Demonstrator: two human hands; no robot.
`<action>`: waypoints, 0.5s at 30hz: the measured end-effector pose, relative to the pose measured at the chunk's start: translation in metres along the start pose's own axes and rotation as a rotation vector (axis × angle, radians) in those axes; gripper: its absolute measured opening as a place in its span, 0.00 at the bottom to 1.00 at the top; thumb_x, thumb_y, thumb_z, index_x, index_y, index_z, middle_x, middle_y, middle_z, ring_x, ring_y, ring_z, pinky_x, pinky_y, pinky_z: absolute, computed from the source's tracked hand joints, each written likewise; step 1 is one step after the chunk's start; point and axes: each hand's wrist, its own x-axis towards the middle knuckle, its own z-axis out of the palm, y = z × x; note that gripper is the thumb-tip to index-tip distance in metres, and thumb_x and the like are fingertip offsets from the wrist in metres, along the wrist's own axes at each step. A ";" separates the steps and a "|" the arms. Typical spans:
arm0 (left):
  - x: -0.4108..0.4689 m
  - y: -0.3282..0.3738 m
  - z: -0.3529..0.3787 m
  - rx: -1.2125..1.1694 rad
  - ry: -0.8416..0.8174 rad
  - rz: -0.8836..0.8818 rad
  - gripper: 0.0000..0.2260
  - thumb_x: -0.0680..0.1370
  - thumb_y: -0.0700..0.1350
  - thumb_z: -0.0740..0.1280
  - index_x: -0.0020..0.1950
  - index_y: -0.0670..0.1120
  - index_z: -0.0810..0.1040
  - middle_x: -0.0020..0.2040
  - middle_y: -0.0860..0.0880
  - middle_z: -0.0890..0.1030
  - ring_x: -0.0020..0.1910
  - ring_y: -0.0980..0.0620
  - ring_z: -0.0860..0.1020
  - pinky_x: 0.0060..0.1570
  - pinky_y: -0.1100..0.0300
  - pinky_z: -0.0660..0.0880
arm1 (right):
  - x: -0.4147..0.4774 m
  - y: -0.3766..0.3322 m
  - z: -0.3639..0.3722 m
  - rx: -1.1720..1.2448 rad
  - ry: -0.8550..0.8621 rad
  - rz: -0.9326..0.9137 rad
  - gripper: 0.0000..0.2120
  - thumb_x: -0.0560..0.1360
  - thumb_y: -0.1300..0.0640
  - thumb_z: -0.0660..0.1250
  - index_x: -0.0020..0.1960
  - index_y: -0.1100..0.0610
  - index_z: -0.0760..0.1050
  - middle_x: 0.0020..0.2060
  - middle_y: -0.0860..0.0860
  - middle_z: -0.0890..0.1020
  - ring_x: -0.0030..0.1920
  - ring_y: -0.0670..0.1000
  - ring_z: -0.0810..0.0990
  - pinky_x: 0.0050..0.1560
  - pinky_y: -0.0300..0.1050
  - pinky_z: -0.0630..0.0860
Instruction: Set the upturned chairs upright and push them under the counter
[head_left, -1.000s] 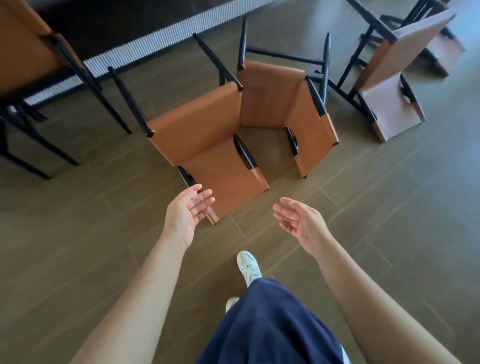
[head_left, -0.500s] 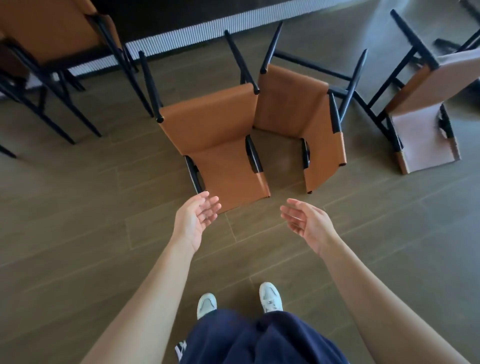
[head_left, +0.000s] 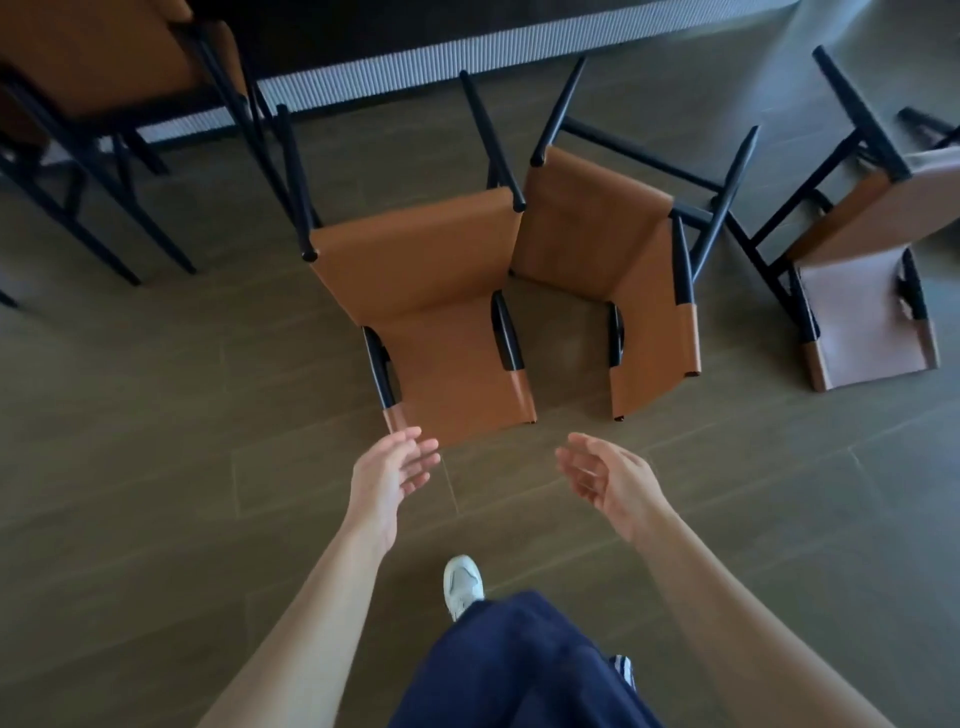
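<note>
One upright chair (head_left: 104, 67) stood by the counter (head_left: 415, 73) at 10 o'clock. The nearest chair (head_left: 431, 322) at 12, second chair (head_left: 613, 244) at 1 and third chair (head_left: 867, 291) at 2 lay upturned. The left hand (head_left: 389, 475) and right hand (head_left: 608, 486) hovered open and empty just beside the nearest chair's edge.

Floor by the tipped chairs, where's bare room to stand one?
Bare floor lies left of the nearest chair, in front of the upright chair, and at near right before the pale chair. Crowded: the middle chair sits close beside the nearest, legs bunched.
</note>
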 end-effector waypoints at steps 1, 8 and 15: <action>0.009 0.003 0.003 0.006 -0.016 0.006 0.10 0.81 0.39 0.59 0.58 0.43 0.78 0.49 0.44 0.85 0.48 0.47 0.84 0.53 0.52 0.78 | 0.008 -0.001 0.006 0.006 -0.006 -0.002 0.10 0.81 0.59 0.61 0.57 0.59 0.79 0.48 0.55 0.86 0.50 0.54 0.85 0.51 0.47 0.77; 0.076 0.009 0.025 0.026 -0.022 0.021 0.10 0.80 0.37 0.61 0.57 0.44 0.79 0.49 0.45 0.85 0.49 0.46 0.84 0.55 0.52 0.78 | 0.082 -0.005 0.034 -0.007 -0.013 0.027 0.10 0.81 0.60 0.61 0.57 0.59 0.79 0.48 0.55 0.86 0.49 0.54 0.85 0.50 0.46 0.78; 0.183 -0.038 0.042 -0.010 -0.013 0.021 0.10 0.80 0.37 0.60 0.54 0.42 0.81 0.49 0.45 0.85 0.49 0.47 0.84 0.52 0.54 0.79 | 0.215 0.022 0.053 -0.033 -0.030 0.007 0.09 0.80 0.60 0.62 0.56 0.59 0.80 0.48 0.55 0.86 0.50 0.54 0.85 0.53 0.48 0.78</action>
